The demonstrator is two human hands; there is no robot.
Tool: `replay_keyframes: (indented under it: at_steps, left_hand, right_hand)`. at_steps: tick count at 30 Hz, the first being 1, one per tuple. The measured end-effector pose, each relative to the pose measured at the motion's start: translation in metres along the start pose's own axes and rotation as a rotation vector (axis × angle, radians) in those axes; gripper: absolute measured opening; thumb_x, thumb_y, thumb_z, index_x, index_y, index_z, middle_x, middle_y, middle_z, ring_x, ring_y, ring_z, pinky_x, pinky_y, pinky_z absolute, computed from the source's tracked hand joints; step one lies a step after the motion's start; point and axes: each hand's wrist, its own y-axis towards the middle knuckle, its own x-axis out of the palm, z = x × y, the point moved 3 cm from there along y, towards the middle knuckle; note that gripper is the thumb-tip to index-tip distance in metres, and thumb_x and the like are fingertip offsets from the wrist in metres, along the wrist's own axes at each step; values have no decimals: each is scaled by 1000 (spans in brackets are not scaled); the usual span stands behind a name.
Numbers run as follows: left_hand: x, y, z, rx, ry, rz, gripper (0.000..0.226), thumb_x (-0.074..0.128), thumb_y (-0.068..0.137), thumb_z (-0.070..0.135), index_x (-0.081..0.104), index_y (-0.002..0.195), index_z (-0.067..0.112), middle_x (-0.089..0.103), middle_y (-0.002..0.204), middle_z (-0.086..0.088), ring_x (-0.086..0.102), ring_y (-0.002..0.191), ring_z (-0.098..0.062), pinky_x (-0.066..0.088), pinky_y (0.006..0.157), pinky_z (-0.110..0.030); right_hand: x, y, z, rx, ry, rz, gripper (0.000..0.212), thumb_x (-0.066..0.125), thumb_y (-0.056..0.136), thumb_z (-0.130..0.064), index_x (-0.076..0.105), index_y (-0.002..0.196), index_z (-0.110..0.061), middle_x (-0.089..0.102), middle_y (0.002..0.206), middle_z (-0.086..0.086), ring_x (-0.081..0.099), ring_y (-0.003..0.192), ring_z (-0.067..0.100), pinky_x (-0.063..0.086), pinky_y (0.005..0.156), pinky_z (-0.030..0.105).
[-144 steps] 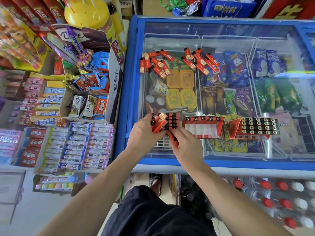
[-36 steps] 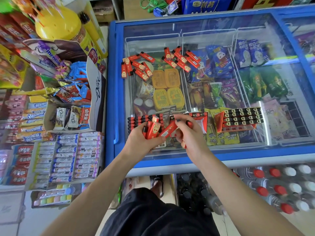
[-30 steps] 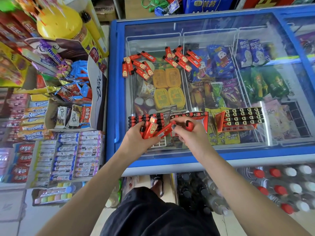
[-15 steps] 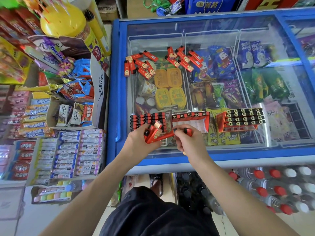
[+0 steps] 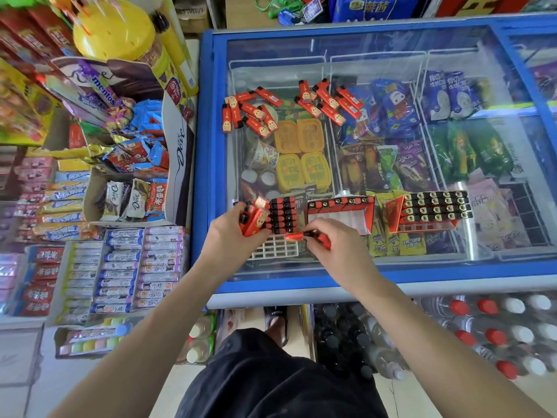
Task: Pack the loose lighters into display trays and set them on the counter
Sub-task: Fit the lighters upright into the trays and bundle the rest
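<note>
Loose red lighters (image 5: 328,101) lie in two heaps on the freezer's glass lid (image 5: 376,55). My left hand (image 5: 232,233) grips a bunch of red lighters (image 5: 253,217) at the left end of a part-filled tray (image 5: 275,247), whose near cells show white. My right hand (image 5: 328,239) pinches one red lighter (image 5: 297,235) lying sideways just above those cells. A red tray (image 5: 340,211) with one row of lighters stands to the right. Further right sits a full tray (image 5: 431,211).
The freezer's blue frame (image 5: 301,285) runs along the near edge. Snack and gum racks (image 5: 120,267) crowd the left side, with a Dove chocolate box (image 5: 177,158). Bottled drinks (image 5: 497,333) are stacked on the floor at right. My foot shows below the freezer.
My right hand has carried its single lighter down and left from in front of the middle tray to the white cells of the left tray. My left hand kept its bunch.
</note>
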Motion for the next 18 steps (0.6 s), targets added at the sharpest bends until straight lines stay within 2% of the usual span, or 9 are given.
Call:
replay_keyframes:
  at_steps: [2, 3, 5, 12, 18]
  left_hand:
    - [-2, 3, -3, 8, 24, 26, 19, 77, 87, 27, 63, 97, 21, 68, 81, 1, 64, 70, -16, 49, 57, -19]
    - [-2, 3, -4, 9, 38, 33, 18, 77, 87, 27, 63, 97, 21, 67, 81, 1, 63, 69, -14, 47, 55, -17]
    - [-2, 5, -7, 7, 77, 36, 18, 75, 89, 28, 62, 99, 21, 67, 82, 3, 63, 71, -12, 45, 56, -15]
    - [1, 11, -12, 1, 131, 42, 21, 74, 89, 30, 60, 101, 21, 66, 84, 4, 64, 76, -14, 50, 64, -26]
    - [4, 12, -9, -7, 119, 30, 20, 74, 88, 28, 60, 99, 18, 66, 82, 1, 65, 75, -21, 55, 67, -37]
  right_hand:
    - [6, 2, 2, -61, -105, 1, 14, 70, 94, -14, 70, 108, -14, 66, 94, 1, 63, 78, 15, 52, 71, 27]
    - [10, 3, 3, -84, -147, 5, 14, 70, 94, -14, 70, 108, -13, 65, 95, 2, 63, 77, 19, 55, 69, 35]
    - [17, 4, 3, -120, -221, -2, 14, 68, 95, -15, 69, 108, -12, 62, 95, 3, 63, 73, 23, 56, 62, 41]
    - [29, 8, 7, -128, -379, 1, 17, 68, 96, -18, 68, 113, -15, 60, 96, 1, 63, 65, 24, 54, 49, 37]
    - [30, 16, 5, -136, -415, 48, 23, 67, 96, -23, 51, 111, -14, 63, 90, 2, 63, 61, 22, 51, 46, 36]
